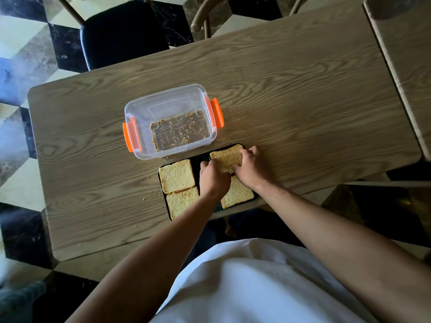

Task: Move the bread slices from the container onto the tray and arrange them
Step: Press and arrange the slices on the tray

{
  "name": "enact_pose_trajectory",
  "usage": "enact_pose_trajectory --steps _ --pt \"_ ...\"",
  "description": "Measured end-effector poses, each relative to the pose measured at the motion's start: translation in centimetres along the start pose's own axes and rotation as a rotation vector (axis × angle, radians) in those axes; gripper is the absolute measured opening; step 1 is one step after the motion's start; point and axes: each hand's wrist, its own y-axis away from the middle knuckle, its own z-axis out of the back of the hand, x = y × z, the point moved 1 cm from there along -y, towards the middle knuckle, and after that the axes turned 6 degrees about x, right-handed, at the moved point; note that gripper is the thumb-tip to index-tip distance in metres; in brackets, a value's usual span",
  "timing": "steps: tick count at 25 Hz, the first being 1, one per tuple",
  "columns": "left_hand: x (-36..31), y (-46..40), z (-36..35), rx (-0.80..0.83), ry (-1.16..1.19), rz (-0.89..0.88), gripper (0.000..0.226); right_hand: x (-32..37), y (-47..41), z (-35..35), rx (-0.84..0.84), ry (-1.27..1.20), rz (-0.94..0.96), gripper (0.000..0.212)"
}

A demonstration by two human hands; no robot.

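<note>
White cloth at the person's waist fills the bottom of the view, and both bare forearms reach out from it to the dark tray [163,183] at the tabletop's [303,101] near edge. Four bread slices lie on the tray: two on its left half, the far-left slice [176,175] and the near-left slice [182,201] edge to edge; a near-right slice [236,194] partly hidden under the wrists; and the far-right slice [227,158], sitting slightly turned. Both hands work on that last one. The left hand [213,177] pinches its near-left edge with curled fingers, while the right hand [250,169] grips its right side, fingers bent down over the crust. Held from two sides like this, the slice can probably be squared up with its neighbours. The clear container [130,108] with orange clips [215,113] stands just beyond the tray, holding only crumbs, so the transfer looks finished and only arranging remains.
</note>
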Motion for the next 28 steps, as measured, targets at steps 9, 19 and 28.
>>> enact_pose_trajectory --steps 9,19,28 --pt "1.0 0.8 0.7 0.001 0.031 0.004 0.054 -0.9 1.6 0.7 -0.024 -0.207 0.004 0.048" --pt "5.3 3.2 -1.1 0.117 0.096 0.150 0.020 -4.8 6.7 -1.5 0.025 -0.097 -0.023 0.041" --pt "4.0 3.2 -2.0 0.138 0.190 0.144 0.024 -4.9 6.8 -1.7 0.068 -0.058 -0.041 0.048"
